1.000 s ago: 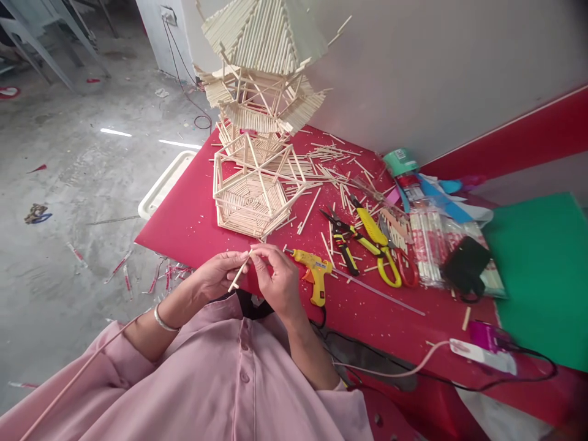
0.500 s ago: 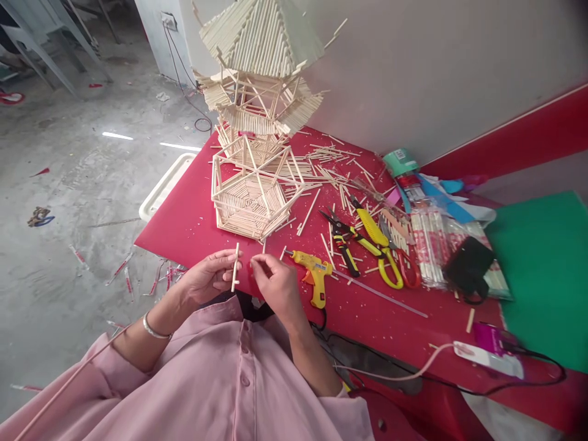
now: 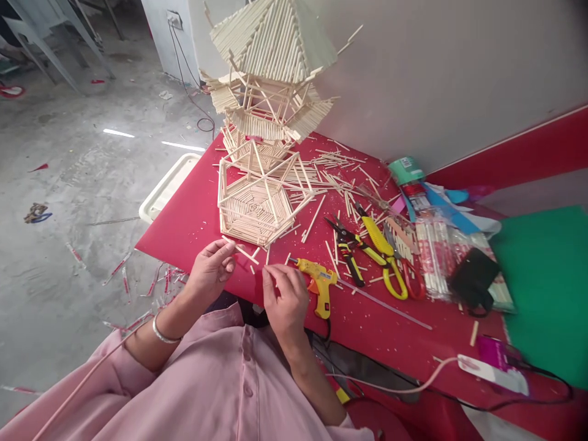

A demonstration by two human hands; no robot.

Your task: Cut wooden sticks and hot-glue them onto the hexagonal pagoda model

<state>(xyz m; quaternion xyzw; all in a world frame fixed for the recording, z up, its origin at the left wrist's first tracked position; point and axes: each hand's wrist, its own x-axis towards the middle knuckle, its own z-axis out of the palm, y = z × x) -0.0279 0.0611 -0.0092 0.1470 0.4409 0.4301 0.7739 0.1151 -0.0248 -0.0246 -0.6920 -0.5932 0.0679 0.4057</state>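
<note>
My left hand (image 3: 215, 267) pinches one end of a thin wooden stick (image 3: 245, 252), which slants to the right over the table and carries a short piece near its far end. My right hand (image 3: 285, 295) has its fingers drawn together beside it; whether anything small is between them is hidden. A short stick (image 3: 267, 255) shows just beyond the right fingertips. Past both hands sits a hexagonal stick frame (image 3: 265, 205) with a patterned stick floor. To the right of my right hand lies a yellow glue gun (image 3: 320, 286).
A tiered stick pagoda (image 3: 275, 55) stands behind the frame. Loose sticks (image 3: 335, 160) litter the red table (image 3: 177, 223). Pliers (image 3: 348, 251), yellow-handled scissors (image 3: 395, 278) and packs of sticks (image 3: 434, 254) lie to the right. A cable runs to a white power strip (image 3: 491, 373).
The stick in my left hand has swung from nearly upright to slanting rightward. My right hand has moved slightly right and down, away from my left hand. The view has shifted a little.
</note>
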